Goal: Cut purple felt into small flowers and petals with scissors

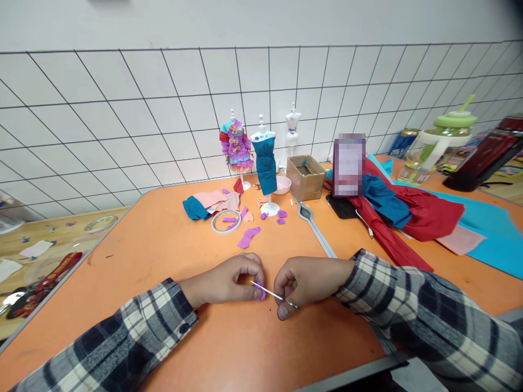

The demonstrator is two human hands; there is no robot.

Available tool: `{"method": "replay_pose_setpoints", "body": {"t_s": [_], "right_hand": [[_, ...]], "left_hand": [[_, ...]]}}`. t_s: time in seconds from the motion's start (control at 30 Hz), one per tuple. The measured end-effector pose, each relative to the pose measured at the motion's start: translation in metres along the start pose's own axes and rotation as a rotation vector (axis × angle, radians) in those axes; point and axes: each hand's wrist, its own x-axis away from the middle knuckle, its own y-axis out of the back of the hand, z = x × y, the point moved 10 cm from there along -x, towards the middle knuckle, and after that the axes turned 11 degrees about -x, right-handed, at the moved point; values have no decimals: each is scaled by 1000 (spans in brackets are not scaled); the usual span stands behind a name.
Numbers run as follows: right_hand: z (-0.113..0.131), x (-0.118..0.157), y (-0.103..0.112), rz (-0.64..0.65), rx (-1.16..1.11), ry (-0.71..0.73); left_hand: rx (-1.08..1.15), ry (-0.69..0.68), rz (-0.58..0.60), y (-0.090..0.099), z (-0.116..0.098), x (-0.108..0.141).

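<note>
Low over the orange table, my left hand (241,279) pinches a small crumpled purple paper piece (260,291) between thumb and fingertips. My right hand (298,283) grips a pair of small metal scissors (272,293), with the thumb at the handle. The narrow blades point left and cross the purple piece at my left fingertips; whether they cut into it I cannot tell. Just beyond my hands lies a loose purple strip (249,237). Several small purple pieces (281,218) rest near a mini dress form (265,158) wrapped in teal.
A tape roll (214,226) lies by pink and teal scraps (196,208). Behind stand a dressed mini form (236,147), a bare white one (292,128), a pink bowl (283,185) and a cardboard box (306,182). Rightward are a phone (348,169), red paper (429,209) and a jug (429,147).
</note>
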Motion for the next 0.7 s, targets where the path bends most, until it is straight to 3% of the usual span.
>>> {"method": "replay_pose_setpoints", "body": {"t_s": [0.33, 0.7], "right_hand": [[11, 13, -2, 141, 0, 30], [17, 11, 4, 35, 42, 57]], "left_hand": [[127, 38, -22, 3, 4, 0], [158, 68, -3, 2, 5, -1]]}}
